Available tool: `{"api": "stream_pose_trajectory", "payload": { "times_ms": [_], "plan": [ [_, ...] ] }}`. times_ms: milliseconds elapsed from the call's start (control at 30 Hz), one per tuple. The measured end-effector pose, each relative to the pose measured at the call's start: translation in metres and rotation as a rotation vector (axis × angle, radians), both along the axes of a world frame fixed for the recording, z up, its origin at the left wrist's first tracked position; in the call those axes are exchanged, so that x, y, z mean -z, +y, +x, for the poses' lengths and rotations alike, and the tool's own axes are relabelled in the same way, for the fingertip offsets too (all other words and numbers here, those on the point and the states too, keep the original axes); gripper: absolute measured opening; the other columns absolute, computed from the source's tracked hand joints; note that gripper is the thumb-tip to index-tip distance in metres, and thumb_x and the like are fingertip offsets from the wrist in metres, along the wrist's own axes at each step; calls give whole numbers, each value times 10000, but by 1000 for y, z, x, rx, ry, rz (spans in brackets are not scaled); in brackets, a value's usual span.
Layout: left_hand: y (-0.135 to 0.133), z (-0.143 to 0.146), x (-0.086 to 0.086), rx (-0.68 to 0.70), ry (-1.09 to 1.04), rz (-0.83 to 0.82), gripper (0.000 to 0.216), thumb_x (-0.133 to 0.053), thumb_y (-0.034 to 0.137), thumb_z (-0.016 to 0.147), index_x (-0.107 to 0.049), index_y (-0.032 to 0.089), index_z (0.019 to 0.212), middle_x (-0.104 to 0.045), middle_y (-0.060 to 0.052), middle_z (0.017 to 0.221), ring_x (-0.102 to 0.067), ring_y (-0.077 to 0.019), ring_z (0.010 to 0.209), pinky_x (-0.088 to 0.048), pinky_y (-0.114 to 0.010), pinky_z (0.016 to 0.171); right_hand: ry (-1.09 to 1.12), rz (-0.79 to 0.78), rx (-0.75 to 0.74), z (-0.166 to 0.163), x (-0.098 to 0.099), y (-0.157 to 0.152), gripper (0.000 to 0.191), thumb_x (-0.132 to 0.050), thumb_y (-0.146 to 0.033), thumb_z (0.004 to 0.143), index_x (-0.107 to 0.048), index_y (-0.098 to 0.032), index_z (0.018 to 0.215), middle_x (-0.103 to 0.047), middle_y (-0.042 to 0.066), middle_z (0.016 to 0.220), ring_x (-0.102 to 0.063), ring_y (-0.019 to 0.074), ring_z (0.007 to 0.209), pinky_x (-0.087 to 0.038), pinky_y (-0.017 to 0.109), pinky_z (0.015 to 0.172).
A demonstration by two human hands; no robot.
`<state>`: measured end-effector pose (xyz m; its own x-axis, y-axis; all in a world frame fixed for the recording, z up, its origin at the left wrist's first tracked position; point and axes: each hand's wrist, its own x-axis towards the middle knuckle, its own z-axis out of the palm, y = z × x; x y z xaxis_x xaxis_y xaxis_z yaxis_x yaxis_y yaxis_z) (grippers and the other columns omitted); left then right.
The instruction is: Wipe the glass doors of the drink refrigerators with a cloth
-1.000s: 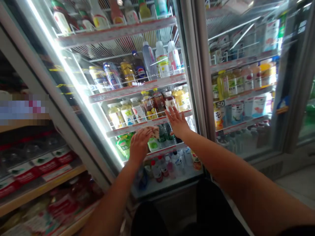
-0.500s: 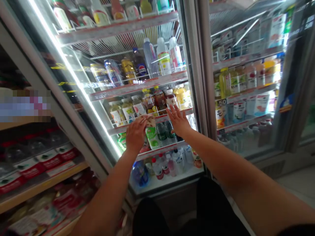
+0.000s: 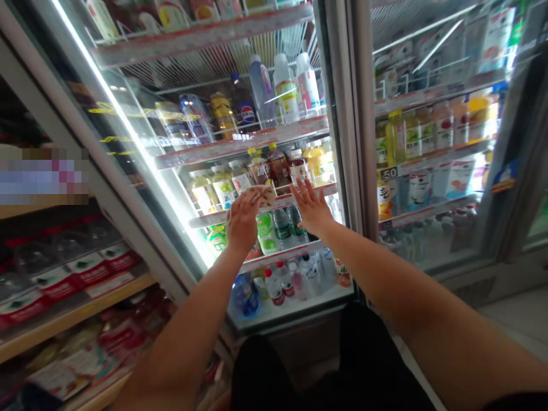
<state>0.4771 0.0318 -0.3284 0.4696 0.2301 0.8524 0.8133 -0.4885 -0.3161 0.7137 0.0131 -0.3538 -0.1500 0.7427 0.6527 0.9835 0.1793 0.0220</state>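
Observation:
My left hand (image 3: 243, 224) is closed on a pale, crumpled cloth (image 3: 267, 196) with brownish marks, held up in front of the lit drinks fridge (image 3: 257, 137). To its right, my right hand (image 3: 314, 212) is spread with the fingers apart, palm toward the fridge, and holds nothing. Reflections suggest a glass door between my hands and the shelves; whether either hand touches it I cannot tell. Behind my hands stand a bottle with a dark red drink (image 3: 279, 168), yellow juice bottles (image 3: 317, 162) and a green-and-white pack (image 3: 267, 231).
A second glass-fronted fridge (image 3: 428, 154) stands on the right, beyond a metal frame (image 3: 342, 114). On the left is a wooden shelf (image 3: 77, 314) with red-labelled bottle packs (image 3: 89, 274). My dark-clothed knees (image 3: 261, 371) are close to the fridge's lower edge.
My left hand has moved slightly up and to the right with the cloth. The right hand stays spread in nearly the same place. The view has shifted a little.

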Motion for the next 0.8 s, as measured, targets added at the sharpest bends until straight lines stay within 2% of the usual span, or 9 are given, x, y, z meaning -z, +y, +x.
{"api": "stream_pose_trajectory", "payload": {
  "times_ms": [100, 300, 367, 500, 600, 700, 800],
  "plan": [
    [1, 3, 6, 8, 136, -25, 456, -450, 118, 950, -605, 253, 1356, -588, -35, 1448, -470, -275, 1389, -437, -475, 1139, 10, 3, -17, 1, 2, 1, 1267, -819, -257, 732, 85, -207, 1618, 179, 68, 1668, 170, 303, 1543, -119, 628, 1240],
    [7, 9, -35, 4, -70, 55, 489, -404, 97, 965, -520, 201, 1429, -512, -52, 1520, -432, -259, 1416, -390, -489, 1181, 18, -13, -42, 4, 4, 3, 1319, -833, -223, 708, 129, -228, 1610, 175, 67, 1676, 174, 305, 1541, -102, 624, 1247],
    [7, 15, -39, 14, -68, 56, 505, -405, 88, 957, -511, 207, 1436, -494, -50, 1537, -413, -268, 1432, -387, -510, 1181, 29, -17, -42, 4, 3, 1, 1319, -830, -211, 711, 135, -232, 1609, 173, 63, 1679, 175, 303, 1541, -89, 619, 1251],
    [7, 28, -42, 49, 80, -6, 529, -417, 79, 936, -535, 258, 1420, -494, -24, 1541, -408, -281, 1440, -409, -529, 1167, 39, -6, -52, 2, 3, -1, 1287, -811, -208, 733, 129, -240, 1612, 154, 65, 1684, 164, 310, 1545, -84, 633, 1249],
    [12, 38, -62, 70, 22, 3, 537, -405, 83, 942, -501, 243, 1446, -437, -29, 1582, -343, -268, 1482, -344, -543, 1213, 37, -5, -51, 3, 5, 0, 1272, -813, -207, 734, 100, -240, 1619, 149, 65, 1686, 155, 307, 1550, -95, 628, 1251],
    [18, 49, -82, 25, -69, 9, 543, -405, 89, 943, -484, 213, 1465, -341, -48, 1636, -270, -284, 1519, -303, -545, 1235, 28, 2, -45, 3, 6, 2, 1294, -819, -213, 730, 128, -241, 1611, 159, 63, 1684, 163, 305, 1548, -102, 629, 1249],
    [19, 63, -86, 7, -14, -21, 537, -416, 76, 933, -498, 203, 1448, -335, -47, 1638, -261, -283, 1522, -316, -542, 1226, 19, 4, -34, 3, 7, 2, 1313, -818, -222, 732, 167, -238, 1599, 163, 67, 1684, 159, 313, 1547, -104, 633, 1248]
  ]
}}
